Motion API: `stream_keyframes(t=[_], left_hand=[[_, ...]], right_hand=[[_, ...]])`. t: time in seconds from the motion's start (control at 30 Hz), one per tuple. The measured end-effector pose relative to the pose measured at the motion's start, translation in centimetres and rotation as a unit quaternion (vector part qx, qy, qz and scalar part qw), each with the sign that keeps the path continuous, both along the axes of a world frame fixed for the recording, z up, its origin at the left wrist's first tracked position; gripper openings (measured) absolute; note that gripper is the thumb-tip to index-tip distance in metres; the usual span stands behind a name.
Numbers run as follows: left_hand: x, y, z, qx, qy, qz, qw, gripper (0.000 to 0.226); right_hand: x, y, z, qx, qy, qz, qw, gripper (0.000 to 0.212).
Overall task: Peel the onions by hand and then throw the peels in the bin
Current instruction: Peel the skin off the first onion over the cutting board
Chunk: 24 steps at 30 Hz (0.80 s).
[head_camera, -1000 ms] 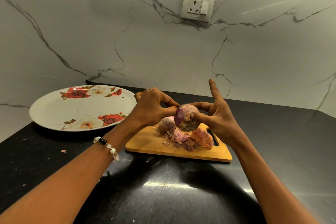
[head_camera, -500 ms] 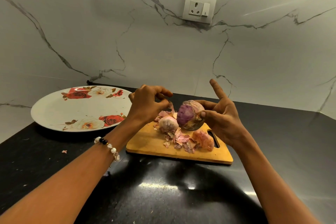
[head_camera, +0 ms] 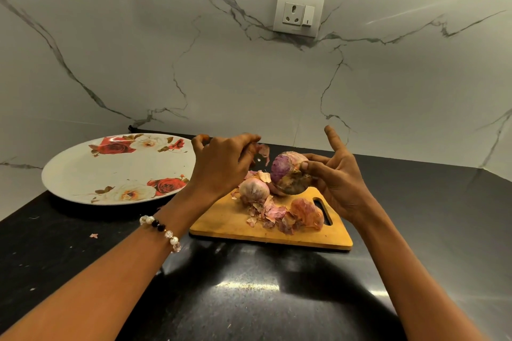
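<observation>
My right hand (head_camera: 336, 180) grips a purple onion (head_camera: 289, 172) above the wooden cutting board (head_camera: 227, 223), thumb on its front and index finger pointing up. My left hand (head_camera: 221, 163) is just left of it, apart from the onion, and pinches a thin strip of pink peel (head_camera: 263, 153) that hangs from its fingertips. On the board lie a pale pink onion (head_camera: 253, 188), another reddish onion (head_camera: 307, 214) near the handle slot, and a heap of loose peels (head_camera: 270, 214) between them.
A large white plate with red roses (head_camera: 83, 171) stands on the black countertop (head_camera: 249, 299) left of the board. A marble wall with a socket (head_camera: 298, 13) rises behind. A small peel scrap (head_camera: 93, 235) lies on the counter at left.
My left hand has pulled away from the onion to the left and upward, tearing off a strip of peel. The right hand keeps holding the onion, which has turned slightly.
</observation>
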<state>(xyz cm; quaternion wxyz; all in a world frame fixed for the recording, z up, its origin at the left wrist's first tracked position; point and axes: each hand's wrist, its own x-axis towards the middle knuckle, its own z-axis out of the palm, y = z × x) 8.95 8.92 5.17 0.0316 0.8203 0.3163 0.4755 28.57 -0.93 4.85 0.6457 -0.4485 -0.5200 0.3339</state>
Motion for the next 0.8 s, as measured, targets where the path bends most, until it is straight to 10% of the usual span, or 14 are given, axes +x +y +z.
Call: stream_keyframes(t=[0.8], left_hand=[[0.32,-0.39,0.07,-0.047,0.087,0.030,0.995,0.049]], right_hand=[[-0.68,-0.52,0.27,-0.010,-0.053,-0.020,0.998,0.111]])
